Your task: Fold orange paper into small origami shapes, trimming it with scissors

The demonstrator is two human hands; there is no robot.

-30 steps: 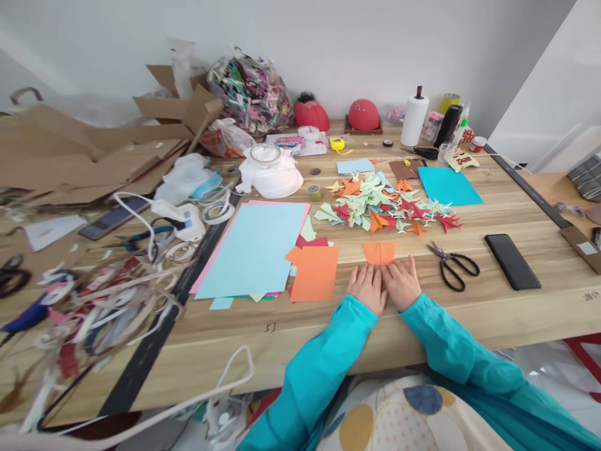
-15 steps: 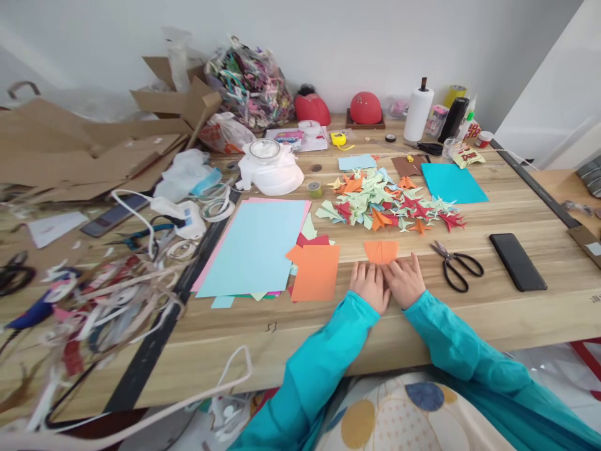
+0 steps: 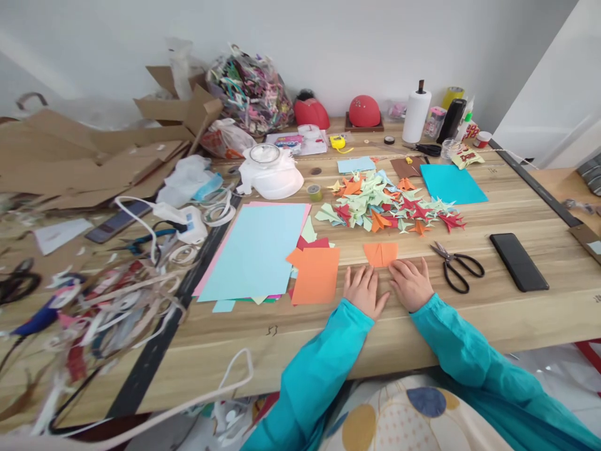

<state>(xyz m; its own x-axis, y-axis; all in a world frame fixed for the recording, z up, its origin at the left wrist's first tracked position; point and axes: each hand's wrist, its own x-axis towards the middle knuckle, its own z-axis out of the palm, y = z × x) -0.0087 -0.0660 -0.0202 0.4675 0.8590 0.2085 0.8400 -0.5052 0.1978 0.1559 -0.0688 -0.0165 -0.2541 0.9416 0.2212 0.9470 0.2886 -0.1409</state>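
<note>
A small folded piece of orange paper point(image 3: 380, 254) lies on the wooden table, with a crease line down its middle. Just below its left side, my left hand point(image 3: 364, 292) rests flat, fingers spread and thumb out. My right hand point(image 3: 411, 284) is at its lower right, fingers stretched toward the near edge of the paper; whether the fingertips touch it I cannot tell. To the left lies an orange paper sheet point(image 3: 315, 275) on top of other coloured pieces. Beyond the folded paper is a heap of folded paper shapes point(image 3: 375, 200) in green, red and orange.
Black-handled scissors point(image 3: 456, 266) and a dark phone point(image 3: 519, 262) lie to the right. A stack of coloured sheets point(image 3: 253, 250) is at left. Farther left are tangled cords and strips point(image 3: 126, 300) and cardboard point(image 3: 84, 156). A teal sheet point(image 3: 453, 183) lies at back right.
My hands have moved apart, the left one leftward and the right one rightward, and the fingers have spread. The folded orange paper has stayed in about the same place.
</note>
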